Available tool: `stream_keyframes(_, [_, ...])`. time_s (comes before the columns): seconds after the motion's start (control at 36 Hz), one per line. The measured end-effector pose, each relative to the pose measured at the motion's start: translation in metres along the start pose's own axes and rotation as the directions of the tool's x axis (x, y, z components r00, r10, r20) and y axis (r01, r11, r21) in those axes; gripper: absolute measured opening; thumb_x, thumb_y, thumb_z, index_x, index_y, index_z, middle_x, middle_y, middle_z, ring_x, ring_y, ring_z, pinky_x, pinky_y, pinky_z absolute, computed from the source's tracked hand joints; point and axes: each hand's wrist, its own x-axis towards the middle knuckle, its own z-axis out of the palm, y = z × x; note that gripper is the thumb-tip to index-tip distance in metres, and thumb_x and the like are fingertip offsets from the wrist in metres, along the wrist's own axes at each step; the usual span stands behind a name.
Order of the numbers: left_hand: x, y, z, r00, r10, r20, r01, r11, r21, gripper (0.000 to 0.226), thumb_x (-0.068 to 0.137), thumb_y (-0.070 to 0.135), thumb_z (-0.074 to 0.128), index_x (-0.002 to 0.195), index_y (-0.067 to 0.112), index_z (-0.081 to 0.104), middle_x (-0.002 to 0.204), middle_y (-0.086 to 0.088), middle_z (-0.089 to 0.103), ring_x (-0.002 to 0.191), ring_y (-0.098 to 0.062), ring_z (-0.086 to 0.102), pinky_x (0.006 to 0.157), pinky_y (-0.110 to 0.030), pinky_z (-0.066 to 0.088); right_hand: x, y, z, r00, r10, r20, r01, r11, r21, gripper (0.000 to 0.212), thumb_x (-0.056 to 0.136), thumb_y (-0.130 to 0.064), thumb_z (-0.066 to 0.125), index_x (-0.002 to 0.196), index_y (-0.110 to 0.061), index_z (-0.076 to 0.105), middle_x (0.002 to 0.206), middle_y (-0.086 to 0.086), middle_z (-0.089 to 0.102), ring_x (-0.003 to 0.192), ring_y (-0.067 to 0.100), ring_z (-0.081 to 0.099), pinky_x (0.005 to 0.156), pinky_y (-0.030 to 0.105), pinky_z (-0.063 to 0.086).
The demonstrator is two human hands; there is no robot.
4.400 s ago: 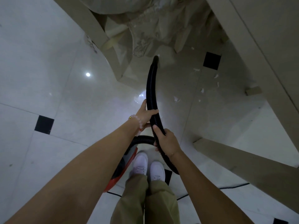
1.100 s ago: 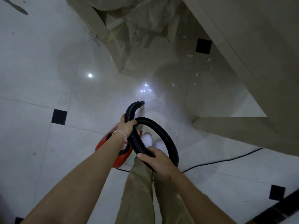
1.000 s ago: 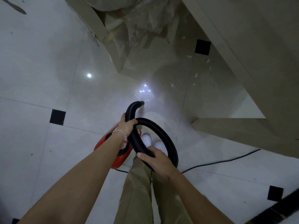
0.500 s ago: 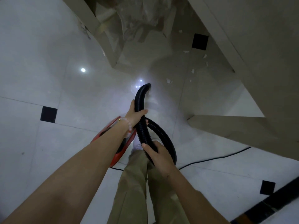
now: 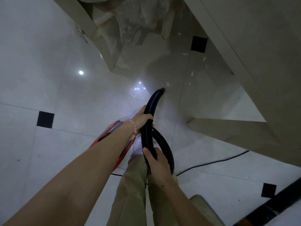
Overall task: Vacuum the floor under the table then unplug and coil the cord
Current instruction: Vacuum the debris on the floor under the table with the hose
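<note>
Both arms reach down; the left hand point(image 5: 141, 119) and, nearer, the right hand point(image 5: 156, 162) squeeze the black hose point(image 5: 147, 132).

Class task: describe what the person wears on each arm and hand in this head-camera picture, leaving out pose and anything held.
Both forearms are bare, with no sleeves or gloves in view. The left hand has a pale pink beaded bracelet with one gold bead at its wrist. The right hand has a thin, fine bracelet at its wrist.

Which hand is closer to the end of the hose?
Left. The left hand grips the hose nearer its open end; the right hand holds it farther back.
</note>
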Motion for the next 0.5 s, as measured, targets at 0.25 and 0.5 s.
stream_keyframes(0.25, [0.017,0.001,0.008,1.000,0.003,-0.005,-0.003,0.998,0.059,0.026,0.089,0.003,0.044,0.109,0.020,0.045,0.089,-0.011,0.044,0.066,-0.022,0.052,0.062,-0.035,0.049,0.013,0.000,-0.008,1.000,0.002,-0.024,-0.002,1.000,0.006,0.012,0.091,-0.050,0.050,0.084,-0.041,0.053,0.086,-0.012,0.063,0.085,0.005,0.060,0.074,0.021,0.048])
stream_keyframes(0.5, [0.021,-0.006,0.004,0.996,0.043,-0.084,-0.040,0.998,0.040,0.029,0.089,0.004,0.044,0.111,0.022,0.044,0.089,-0.009,0.043,0.068,-0.023,0.051,0.061,-0.034,0.049,0.015,0.002,-0.011,0.999,-0.034,0.006,0.034,0.999,-0.025,0.016,0.089,-0.055,0.051,0.088,-0.041,0.058,0.090,-0.007,0.068,0.090,0.012,0.065,0.087,0.033,0.053])
